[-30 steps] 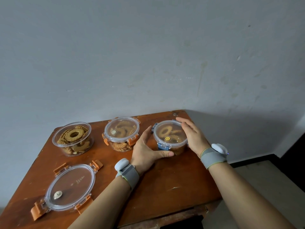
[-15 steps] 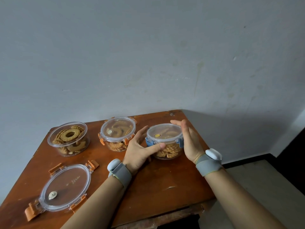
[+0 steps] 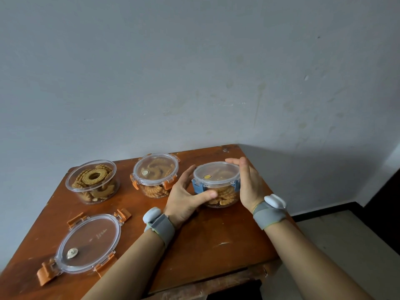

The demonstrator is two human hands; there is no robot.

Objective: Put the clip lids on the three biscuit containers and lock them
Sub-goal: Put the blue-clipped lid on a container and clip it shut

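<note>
Three round clear biscuit containers stand on the wooden table (image 3: pixel 205 245). The right container (image 3: pixel 218 187) carries a blue-clip lid; my left hand (image 3: pixel 186 195) and my right hand (image 3: pixel 249 185) clasp its two sides, the left thumb against its front wall. The blue clips at its front look folded down. The middle container (image 3: pixel 154 177) has an orange-clip lid on it with its clips down. The left container (image 3: pixel 93 180) stands without a lid, its ring biscuits exposed. A loose lid with orange clips (image 3: pixel 86 245) lies flat near the front left, clips spread out.
A grey wall rises right behind the table. The table's right edge runs close to my right wrist, with floor and a dark skirting beyond. Both wrists wear grey bands with white modules.
The right container has come a little nearer to me and turned level, so its side wall and blue clips now show. Both hands have stayed around it.
</note>
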